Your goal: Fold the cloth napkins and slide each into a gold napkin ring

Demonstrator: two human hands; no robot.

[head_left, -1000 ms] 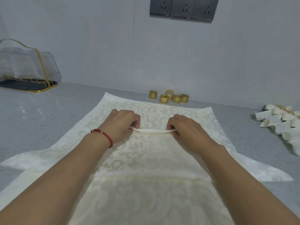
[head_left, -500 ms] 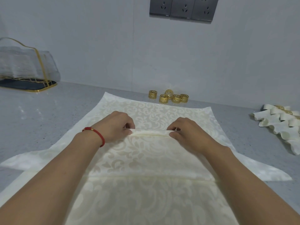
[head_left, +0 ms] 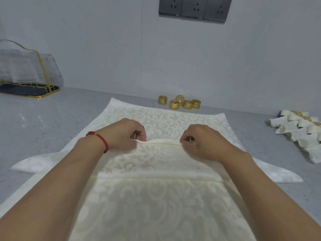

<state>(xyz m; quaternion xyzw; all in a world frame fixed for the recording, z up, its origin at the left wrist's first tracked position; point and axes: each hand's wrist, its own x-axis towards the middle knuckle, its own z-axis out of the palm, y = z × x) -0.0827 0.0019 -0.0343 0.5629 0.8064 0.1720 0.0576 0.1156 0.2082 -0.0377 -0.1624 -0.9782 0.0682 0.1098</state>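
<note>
Cream damask cloth, that's the napkin (head_left: 156,171) I'm watching, pale scrollwork woven through it, spread flat over the middle of the counter (head_left: 43,122) with a pointed corner poking out to either side. One narrow pleat (head_left: 163,142) is raised across it, and a straight crease runs lower down, nearer the front edge. Grey speckled stone for the counter, plain grey wall behind, a dark bank of sockets (head_left: 194,7) high on it. Five gold napkin rings (head_left: 179,103) cluster at the back edge, just beyond the cloth's far hem. Over at the right edge lies a row of finished napkins (head_left: 298,131), ruffled, some with gold bands showing. Back left corner holds a clear-covered rack (head_left: 26,70) with gold trim on a dark tray. Now the grip: left hand (head_left: 123,134), red cord bracelet (head_left: 100,140) at the wrist, pinches the pleat's left end with curled fingers; right hand (head_left: 205,141) pinches the right end. So the fold sits taut between the two, both hands resting on the cloth.
</note>
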